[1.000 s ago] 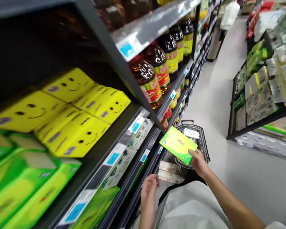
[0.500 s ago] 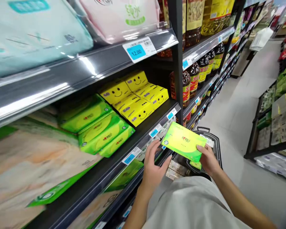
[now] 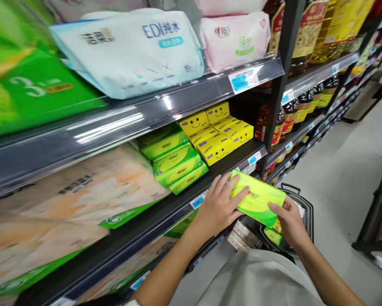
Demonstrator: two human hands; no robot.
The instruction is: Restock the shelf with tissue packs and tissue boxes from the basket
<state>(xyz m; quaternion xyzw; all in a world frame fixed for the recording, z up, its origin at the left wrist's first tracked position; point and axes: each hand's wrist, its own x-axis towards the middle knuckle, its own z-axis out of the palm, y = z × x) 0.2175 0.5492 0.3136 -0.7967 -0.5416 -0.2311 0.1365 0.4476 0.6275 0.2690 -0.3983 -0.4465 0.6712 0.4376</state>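
A flat green and yellow tissue pack (image 3: 257, 197) is held up in front of the shelf, its printed face upward. At its right end, my right hand (image 3: 289, 219) grips it with the thumb on top and the fingers curled behind. My left hand (image 3: 221, 202) is laid over the left end, fingers on the printed face; part of its grip is hidden. Similar green tissue packs (image 3: 181, 170) are stacked on the shelf to the left, beside yellow smiley-face tissue packs (image 3: 218, 142). Below the held pack stands a black shopping basket (image 3: 310, 221) with green and yellow packs inside.
A dark shelf edge (image 3: 165, 225) with price tags runs beside my left arm. Large beige packs (image 3: 79, 199) lie on that shelf, with wipes packs (image 3: 130, 55) above. Oil bottles (image 3: 275, 127) stand beyond the upright. The aisle floor (image 3: 340, 182) is at right.
My left hand has moved from beside the pack onto its left end. My right hand keeps its hold. The view has swung left, showing more of the upper shelf.
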